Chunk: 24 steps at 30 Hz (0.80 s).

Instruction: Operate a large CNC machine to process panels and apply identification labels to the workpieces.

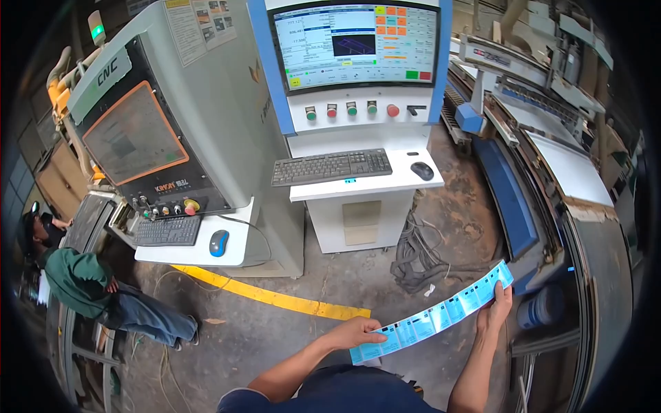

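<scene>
Dark-blue shirt cloth (344, 392) fills the lower edge, nearest the camera. From beside it the left forearm (292, 368) slants up and to the right, the right forearm (471, 368) rising more steeply. Between the hands, a light-blue strip (430, 321) is held above the floor (337, 275), bowed a little and tilted, its right end higher. Left hand (352, 334) is closed on the lower end, thumb laid along the printed face, fingers mostly hidden. Right hand (502, 303) pinches the strip near its upper end, thumb on the face, other fingers behind. Beyond stands a white desk (403, 182) with a keyboard (330, 167) and black mouse (422, 171), below a lit screen (354, 47).
</scene>
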### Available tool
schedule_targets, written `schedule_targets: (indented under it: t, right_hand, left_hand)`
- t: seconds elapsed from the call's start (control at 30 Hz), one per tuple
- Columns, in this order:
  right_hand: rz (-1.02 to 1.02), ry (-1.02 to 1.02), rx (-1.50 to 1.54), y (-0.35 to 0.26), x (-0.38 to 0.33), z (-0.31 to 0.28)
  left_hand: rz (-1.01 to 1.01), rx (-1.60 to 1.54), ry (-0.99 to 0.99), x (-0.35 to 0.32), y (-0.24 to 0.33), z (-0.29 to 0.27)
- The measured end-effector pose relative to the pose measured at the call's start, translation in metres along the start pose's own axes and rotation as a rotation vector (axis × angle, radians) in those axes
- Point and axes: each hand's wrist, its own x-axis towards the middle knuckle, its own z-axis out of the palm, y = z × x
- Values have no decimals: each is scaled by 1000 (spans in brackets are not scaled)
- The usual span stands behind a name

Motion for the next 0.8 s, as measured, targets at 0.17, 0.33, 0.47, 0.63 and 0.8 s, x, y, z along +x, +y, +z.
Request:
schedule_targets:
  t: [0.17, 0.33, 0.47, 0.63, 0.8]
  right_hand:
    - [111, -32, -53, 45, 65, 18]
    - [480, -156, -763, 106, 117, 26]
    - [106, -295, -812, 131, 164, 77]
    - [-388, -500, -930, 147, 240, 189]
    - [-685, -662, -1232, 177, 288, 253]
  left_hand:
    - [-25, 72, 207, 40, -4, -45]
    - [-77, 150, 395, 64, -3, -130]
    - [-71, 207, 438, 94, 6, -187]
    - [-119, 418, 568, 124, 36, -223]
    - [44, 543, 1016, 123, 61, -249]
